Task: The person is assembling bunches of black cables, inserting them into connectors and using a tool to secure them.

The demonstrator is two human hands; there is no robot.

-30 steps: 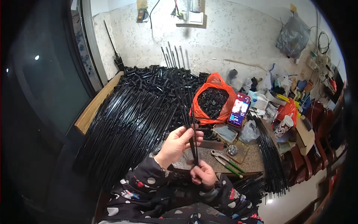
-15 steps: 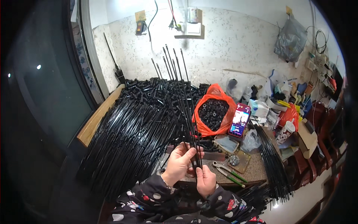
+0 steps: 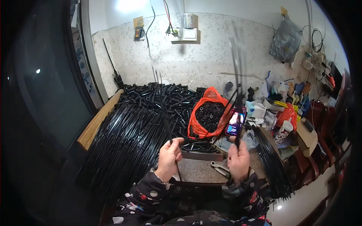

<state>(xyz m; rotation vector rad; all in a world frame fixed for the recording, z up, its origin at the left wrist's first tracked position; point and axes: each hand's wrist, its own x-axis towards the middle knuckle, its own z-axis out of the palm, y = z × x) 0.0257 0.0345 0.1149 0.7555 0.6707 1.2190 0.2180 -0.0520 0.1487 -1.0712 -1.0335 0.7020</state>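
My left hand (image 3: 168, 160) is closed around a few long thin black rods (image 3: 164, 116) that stand up before me, their lower ends reaching below my fist. To the right, my right hand (image 3: 238, 164) grips another upright bunch of black rods (image 3: 239, 90), smeared by motion toward the top. This bunch passes in front of a lit phone (image 3: 234, 122). Between my hands, an orange-red plastic bag (image 3: 196, 130) holds many small black ring-shaped parts (image 3: 210, 115). Pincers (image 3: 218, 168) lie on the speckled tabletop (image 3: 198, 169), partly behind my right hand.
A large pile of black rods (image 3: 120, 139) covers the left side, beside a wooden board (image 3: 100, 118). Short black tubular parts (image 3: 158, 94) are heaped behind it. More rods (image 3: 271, 165) hang over the right edge. A patterned cup (image 3: 283, 132) and plastic bags crowd the right.
My hands have moved apart, the right one going rightward. The rods that stood together in one bunch are now split between both hands. The view has shifted slightly.
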